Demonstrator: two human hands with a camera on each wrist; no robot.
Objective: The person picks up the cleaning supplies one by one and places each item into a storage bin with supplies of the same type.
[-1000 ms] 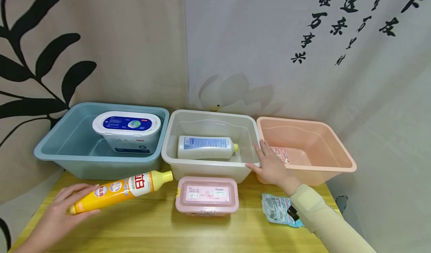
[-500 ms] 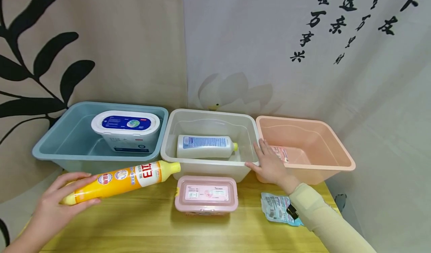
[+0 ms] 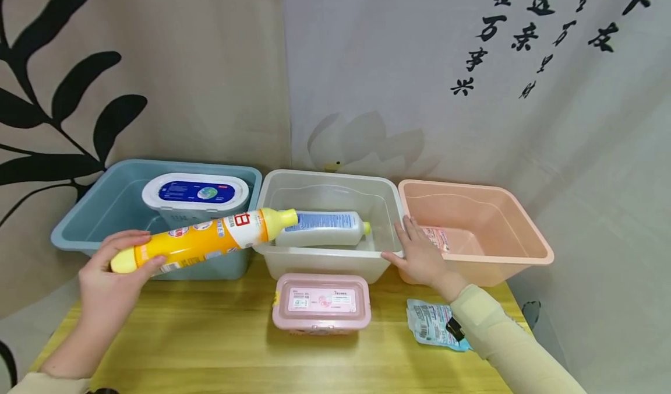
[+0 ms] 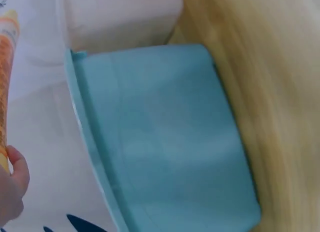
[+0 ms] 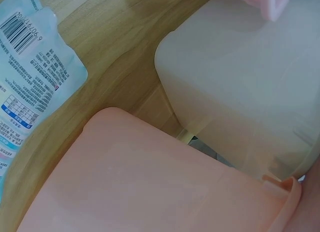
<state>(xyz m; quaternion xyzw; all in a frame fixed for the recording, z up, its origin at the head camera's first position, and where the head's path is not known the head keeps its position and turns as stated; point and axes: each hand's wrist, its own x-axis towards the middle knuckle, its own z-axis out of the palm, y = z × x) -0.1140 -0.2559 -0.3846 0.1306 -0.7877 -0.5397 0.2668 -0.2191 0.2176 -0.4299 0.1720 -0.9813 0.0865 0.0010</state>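
Note:
In the head view my left hand [image 3: 117, 263] grips the base end of a yellow squeeze bottle [image 3: 194, 243], thumb below and fingers behind. The bottle is raised over the front of the blue bin [image 3: 84, 244], its pale yellow cap end overlapping the white bin [image 3: 325, 259]. My right hand [image 3: 419, 251] rests with spread fingers at the rims where the white bin and the peach bin [image 3: 493, 262] meet. Inside the white bin a white bottle with a blue label [image 3: 320, 231] lies on its side. A white lidded tub [image 3: 196, 193] stands in the blue bin.
A pink lidded box [image 3: 322, 303] sits on the wooden table [image 3: 220, 336] before the white bin. Near my right forearm lies a light-blue pouch [image 3: 432, 324]. A pink printed packet [image 3: 436, 238] shows inside the peach bin. Printed curtains hang behind the bins.
My left hand has lifted the yellow squeeze bottle up and to the right, from above the table to over the blue bin's front. My right hand has stayed in place.

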